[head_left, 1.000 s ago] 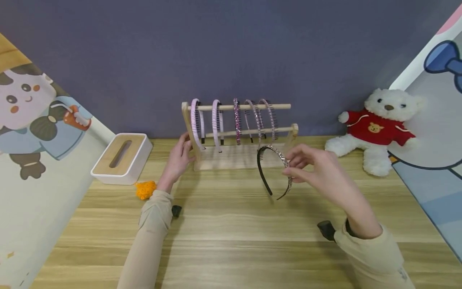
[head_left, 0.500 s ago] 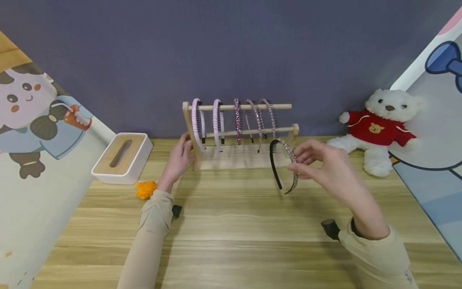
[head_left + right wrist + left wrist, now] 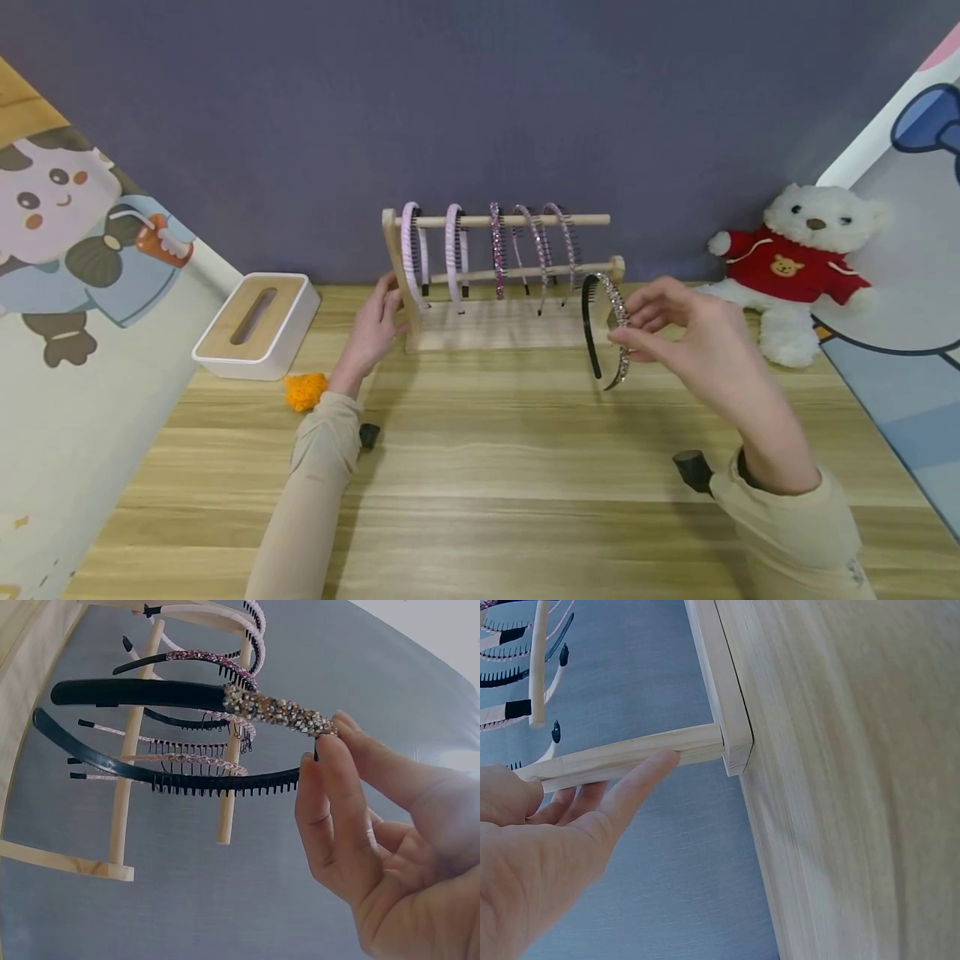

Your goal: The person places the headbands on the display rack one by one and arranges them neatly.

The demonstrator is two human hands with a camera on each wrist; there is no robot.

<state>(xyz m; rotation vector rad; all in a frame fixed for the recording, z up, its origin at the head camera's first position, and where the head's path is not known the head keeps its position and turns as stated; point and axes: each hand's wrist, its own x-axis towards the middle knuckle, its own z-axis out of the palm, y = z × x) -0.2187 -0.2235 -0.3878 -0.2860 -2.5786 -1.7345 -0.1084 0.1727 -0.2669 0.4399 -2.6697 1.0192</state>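
My right hand [image 3: 701, 342] pinches a black headband [image 3: 616, 302] by its sparkly, stone-covered side. In the right wrist view, the thumb and fingertips meet at the end of the glitter [image 3: 279, 711], and the band's comb teeth show below. The headband is held upright in front of the right end of a wooden headband rack [image 3: 495, 327]. My left hand [image 3: 372, 327] holds the rack's left upright [image 3: 641, 752], one finger lying along it. Two pale pink headbands [image 3: 452, 254], a glittery dark pink one [image 3: 497, 250] and two braided pinkish ones [image 3: 566, 242] hang on the rack.
On the left of the table stands a white tissue box [image 3: 258, 327] with a wooden lid. An orange fuzzy object [image 3: 304, 391] lies beside my left wrist. A white teddy bear [image 3: 795, 267] in a red sweater sits at the right. A dark wall [image 3: 480, 108] rises behind the rack.
My right hand has carried the black headband rightward and slightly up, toward the rack's right end. The left hand stays on the upright.
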